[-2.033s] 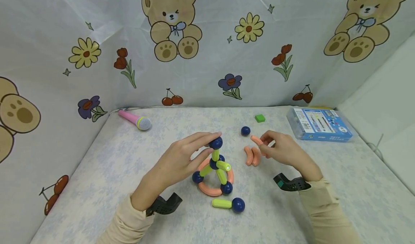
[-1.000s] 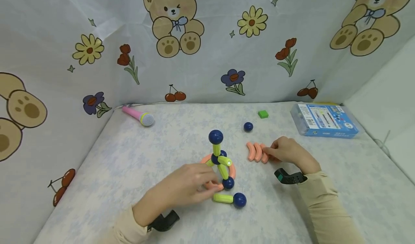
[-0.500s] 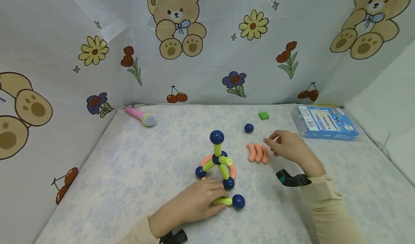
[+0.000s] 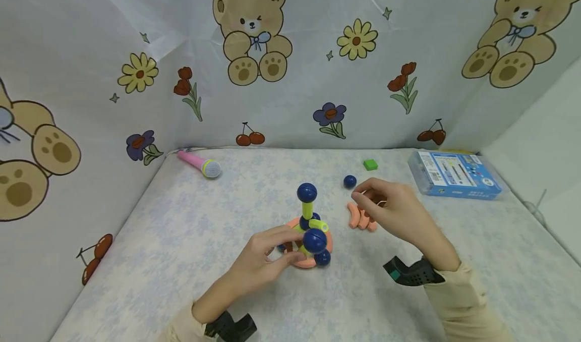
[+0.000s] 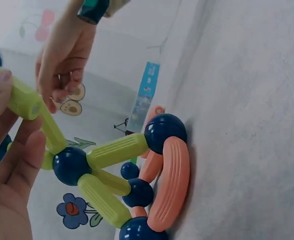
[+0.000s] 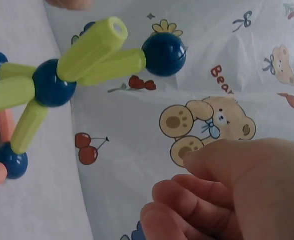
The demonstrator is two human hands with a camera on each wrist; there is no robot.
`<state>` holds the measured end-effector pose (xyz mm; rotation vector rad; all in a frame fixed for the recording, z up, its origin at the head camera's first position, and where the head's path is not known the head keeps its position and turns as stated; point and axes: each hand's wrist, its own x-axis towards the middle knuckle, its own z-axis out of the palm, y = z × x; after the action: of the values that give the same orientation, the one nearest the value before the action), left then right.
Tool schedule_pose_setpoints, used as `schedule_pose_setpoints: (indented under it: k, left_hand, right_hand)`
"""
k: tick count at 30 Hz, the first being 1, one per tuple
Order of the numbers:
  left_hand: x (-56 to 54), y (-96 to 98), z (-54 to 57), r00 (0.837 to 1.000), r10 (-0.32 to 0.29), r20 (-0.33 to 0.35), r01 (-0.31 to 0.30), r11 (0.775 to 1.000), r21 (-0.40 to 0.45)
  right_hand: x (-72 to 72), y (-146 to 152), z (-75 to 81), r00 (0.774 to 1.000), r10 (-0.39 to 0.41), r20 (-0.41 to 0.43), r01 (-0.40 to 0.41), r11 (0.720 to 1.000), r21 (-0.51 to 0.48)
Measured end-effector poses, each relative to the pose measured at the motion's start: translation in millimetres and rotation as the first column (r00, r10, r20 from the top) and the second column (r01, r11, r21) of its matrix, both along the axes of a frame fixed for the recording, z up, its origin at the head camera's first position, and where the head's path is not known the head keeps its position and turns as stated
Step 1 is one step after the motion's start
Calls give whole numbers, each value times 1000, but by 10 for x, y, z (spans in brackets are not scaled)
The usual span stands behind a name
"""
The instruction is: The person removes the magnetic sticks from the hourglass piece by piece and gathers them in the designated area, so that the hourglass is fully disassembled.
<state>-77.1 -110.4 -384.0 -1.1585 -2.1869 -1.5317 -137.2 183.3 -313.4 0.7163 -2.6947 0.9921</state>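
My left hand (image 4: 259,256) pinches a lime-green magnetic rod (image 5: 21,99) with a navy ball (image 4: 314,240) on its end. It holds this piece up in front of a standing magnetic model. That model has a peach ring base (image 5: 171,187) with navy balls, green rods leaning in to a central ball (image 5: 71,166), and an upright rod topped by another ball (image 4: 306,192). A further green rod (image 6: 92,49) juts from the central ball. My right hand (image 4: 391,208) holds nothing, its fingers loosely bent, above several curved peach rods (image 4: 353,215), partly hiding them.
A loose navy ball (image 4: 349,181) and a green block (image 4: 370,165) lie behind the peach rods. At the back right sits a blue-and-clear box (image 4: 456,175); a pink toy microphone (image 4: 199,164) lies back left. A printed cloth (image 4: 281,110) rises behind the table.
My left hand left the model, took the rod and ball from the table and raised it toward the model. My right hand laid a peach rod beside the others, released it, and moved left.
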Motion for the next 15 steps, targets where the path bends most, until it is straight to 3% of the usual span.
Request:
schedule_pose_setpoints:
  k: [2, 6, 11, 15]
  left_hand:
    - [-29, 3, 7, 1000, 27, 4, -27, 999, 33]
    - [-112, 1, 23, 995, 74, -61, -71, 996, 49]
    - [-259, 1, 127, 984, 108, -140, -110, 994, -7]
    - [-320, 8, 128, 982, 104, -156, -109, 994, -20]
  right_hand:
    - [41, -54, 10, 998, 32, -46, -34, 999, -40]
    - [120, -162, 27, 982, 143, -120, -158, 979, -131]
    - [212, -325, 46, 921, 342, -186, -373, 912, -168]
    - [279, -484, 12, 882, 399, -249, -446, 878, -174]
